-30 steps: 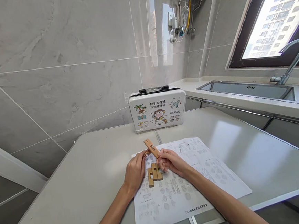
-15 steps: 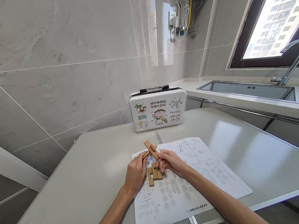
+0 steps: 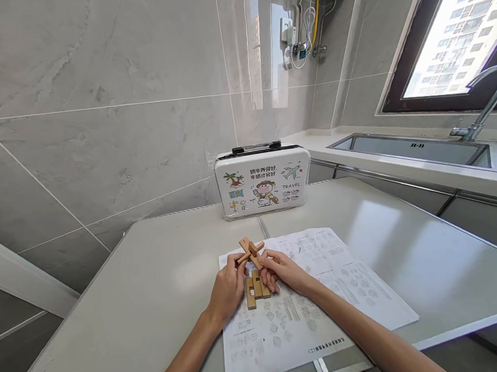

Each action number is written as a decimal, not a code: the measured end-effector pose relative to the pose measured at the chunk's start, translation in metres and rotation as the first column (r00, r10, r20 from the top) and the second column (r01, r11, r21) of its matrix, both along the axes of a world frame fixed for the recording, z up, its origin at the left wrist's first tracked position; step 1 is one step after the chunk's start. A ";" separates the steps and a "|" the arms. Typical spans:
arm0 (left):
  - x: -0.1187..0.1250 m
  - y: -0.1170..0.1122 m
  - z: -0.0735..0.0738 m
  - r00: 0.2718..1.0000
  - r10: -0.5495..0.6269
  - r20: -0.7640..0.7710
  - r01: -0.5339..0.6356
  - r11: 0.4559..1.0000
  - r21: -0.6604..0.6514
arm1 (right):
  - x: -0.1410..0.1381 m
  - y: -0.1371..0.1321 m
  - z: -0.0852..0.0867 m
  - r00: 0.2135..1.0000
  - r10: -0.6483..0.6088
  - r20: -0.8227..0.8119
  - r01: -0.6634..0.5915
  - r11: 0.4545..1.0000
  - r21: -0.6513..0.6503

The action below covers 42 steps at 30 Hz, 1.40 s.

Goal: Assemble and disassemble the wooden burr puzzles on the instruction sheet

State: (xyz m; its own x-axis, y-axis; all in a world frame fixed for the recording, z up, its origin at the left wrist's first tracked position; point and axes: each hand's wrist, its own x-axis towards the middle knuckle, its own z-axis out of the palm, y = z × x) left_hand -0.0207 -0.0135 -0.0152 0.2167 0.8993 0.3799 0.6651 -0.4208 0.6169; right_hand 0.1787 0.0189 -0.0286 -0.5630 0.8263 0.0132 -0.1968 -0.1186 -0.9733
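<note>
Above the paper, both hands hold joined wooden puzzle pieces (image 3: 252,246) that cross one another. My left hand (image 3: 229,282) pinches the end of a thin wooden piece (image 3: 243,257). Between the thumb and fingers of my right hand (image 3: 281,269) is the lower end of a flat wooden piece (image 3: 245,244), which leans up to the left. Below the hands, several notched wooden blocks (image 3: 251,298) lie side by side on a printed sheet (image 3: 327,311); my right fingers partly cover the rightmost one.
The sheet shows small diagrams and lies on a white folding table (image 3: 166,290). A white cartoon-printed case (image 3: 264,185) stands at the table's back against the tiled wall. To the right are a counter with a sink (image 3: 417,147) and a tap (image 3: 491,95).
The crossed pieces have turned and sit slightly lower. The thin piece now shows more of its length to the right of the flat piece. The blocks on the sheet have not moved.
</note>
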 end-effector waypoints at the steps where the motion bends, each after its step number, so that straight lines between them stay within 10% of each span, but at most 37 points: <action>1: 0.000 0.000 0.000 1.000 -0.008 0.005 0.008 1.000 -0.021 | 0.001 0.000 0.001 1.000 -0.006 0.000 0.006 1.000 0.007; 24: -0.004 0.005 0.004 0.985 0.112 -0.128 -0.086 0.978 0.188 | 0.007 0.005 -0.006 0.978 0.004 -0.209 -0.028 0.993 -0.114; 42: 0.000 -0.007 0.013 0.888 -0.398 -0.231 0.393 0.917 -0.066 | 0.044 0.047 -0.029 0.683 -0.609 -0.404 0.515 0.793 -0.326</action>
